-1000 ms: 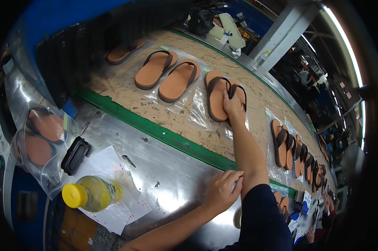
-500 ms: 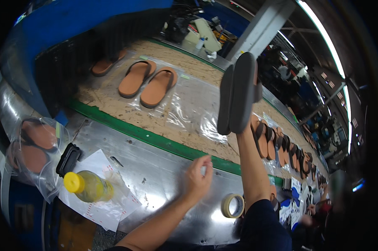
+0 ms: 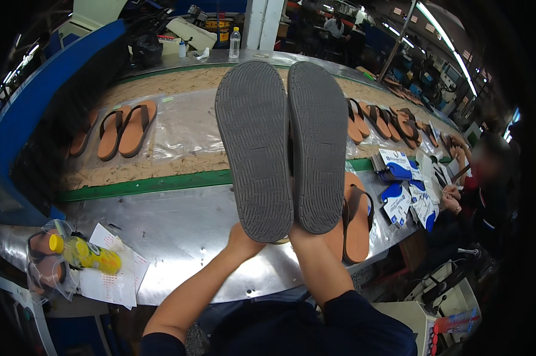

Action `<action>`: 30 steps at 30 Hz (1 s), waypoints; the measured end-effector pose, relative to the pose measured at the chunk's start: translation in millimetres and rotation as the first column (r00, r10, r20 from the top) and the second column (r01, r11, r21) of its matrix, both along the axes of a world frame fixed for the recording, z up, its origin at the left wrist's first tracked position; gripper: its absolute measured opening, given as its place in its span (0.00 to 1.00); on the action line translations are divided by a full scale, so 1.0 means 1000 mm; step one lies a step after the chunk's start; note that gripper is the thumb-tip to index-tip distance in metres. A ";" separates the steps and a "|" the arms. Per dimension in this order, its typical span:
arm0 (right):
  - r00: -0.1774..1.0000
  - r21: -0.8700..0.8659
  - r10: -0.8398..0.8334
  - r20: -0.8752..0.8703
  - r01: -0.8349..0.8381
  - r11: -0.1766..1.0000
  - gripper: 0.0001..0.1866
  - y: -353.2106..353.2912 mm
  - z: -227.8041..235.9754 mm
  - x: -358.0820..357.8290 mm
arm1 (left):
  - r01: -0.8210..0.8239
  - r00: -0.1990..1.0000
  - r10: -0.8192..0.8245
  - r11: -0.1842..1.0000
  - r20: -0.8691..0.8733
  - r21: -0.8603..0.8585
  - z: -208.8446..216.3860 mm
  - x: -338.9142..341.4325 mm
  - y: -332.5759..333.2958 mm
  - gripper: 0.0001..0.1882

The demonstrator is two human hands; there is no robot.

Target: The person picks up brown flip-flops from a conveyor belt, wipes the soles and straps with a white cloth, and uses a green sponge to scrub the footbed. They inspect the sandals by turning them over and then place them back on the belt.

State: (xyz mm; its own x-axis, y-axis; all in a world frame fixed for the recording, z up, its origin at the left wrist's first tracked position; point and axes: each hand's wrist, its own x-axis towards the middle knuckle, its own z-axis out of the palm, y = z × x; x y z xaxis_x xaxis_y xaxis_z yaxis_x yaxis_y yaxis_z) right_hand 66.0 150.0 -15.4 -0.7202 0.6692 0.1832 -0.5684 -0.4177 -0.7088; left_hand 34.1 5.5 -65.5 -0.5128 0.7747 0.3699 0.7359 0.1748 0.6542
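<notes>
Sandal pr (image 3: 253, 148) up in both hands, soles to camera

All places rel. to tan belt (image 3: 96, 172). Sandal pr is on its near side, raised above metal counter (image 3: 185, 219), hiding the belt's mid part; dk grey treads, side by side, toe-to-heel roughly upright. R hand (image 3: 306, 236) grips pr from behind at btm end, fingers hidden. L hand (image 3: 244, 240) is at btm L edge of the L sole; its fingers are hidden too, so can't tell if closed.

Containers: clear bag (image 3: 67, 279) near side of belt, far L, w/ brown sandals (image 3: 47, 268) inside. Just R of it, yellow bottle (image 3: 93, 255) w/ yellow cap, over white papers (image 3: 125, 285); fill level unclear. Beyond belt, on far ledge: clear bottle (image 3: 234, 44), upright, capped, contents can't tell. On belt, L part: flat clear bag (image 3: 188, 127), nothing seen in it, next to brown sandals w/ dk straps (image 3: 138, 129).

Near side of belt, R: another sandal pr lying on counter (image 3: 357, 237), partly behind the raised one; then white/blue cards (image 3: 396, 204), co-worker's hands (image 3: 452, 199) beside them.
</notes>
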 end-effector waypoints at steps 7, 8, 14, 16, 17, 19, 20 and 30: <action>0.997 -0.064 0.073 0.020 -0.072 0.995 0.20 -0.003 -0.009 0.018 | -0.315 0.927 0.293 0.947 0.234 0.063 0.020 -0.067 -0.004 0.17; 0.996 -0.068 0.084 0.026 -0.082 0.994 0.20 -0.005 -0.009 0.020 | -0.425 0.887 0.401 0.903 0.229 0.066 0.019 -0.089 -0.004 0.15; 0.994 -0.062 0.093 0.051 -0.089 0.994 0.20 -0.004 -0.005 0.027 | -0.669 0.716 0.574 0.726 0.397 0.156 0.040 -0.227 0.009 0.15; 0.986 -0.083 0.158 0.055 -0.153 0.985 0.20 -0.020 -0.010 0.018 | -0.714 0.632 0.547 0.687 0.549 0.137 0.020 -0.261 -0.033 0.15; 0.986 -0.067 0.153 0.061 -0.149 0.987 0.20 -0.019 -0.008 0.018 | -0.712 0.603 0.491 0.686 0.629 0.148 0.019 -0.265 -0.031 0.15; 0.987 -0.041 0.139 0.075 -0.136 0.990 0.20 -0.020 -0.008 0.021 | -0.699 0.613 0.450 0.692 0.650 0.180 0.005 -0.245 -0.030 0.14; 0.988 -0.017 0.127 0.087 -0.126 0.992 0.20 -0.020 -0.008 0.022 | -0.670 0.633 0.390 0.709 0.669 0.220 0.004 -0.221 -0.026 0.13; 0.964 0.591 -0.206 0.167 0.069 0.804 0.20 -0.066 0.015 0.045 | -0.236 0.760 -0.276 0.727 0.589 0.645 0.065 0.028 -0.096 0.29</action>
State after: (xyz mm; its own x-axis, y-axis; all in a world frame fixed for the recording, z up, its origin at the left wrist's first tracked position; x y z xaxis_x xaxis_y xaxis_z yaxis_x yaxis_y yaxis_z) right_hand 111.1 83.5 -0.9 -0.6950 0.5838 0.4197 -0.3957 0.1769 -0.9012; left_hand 61.7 -90.8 0.0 -0.7968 0.4718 0.3776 0.1213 -0.4873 0.8648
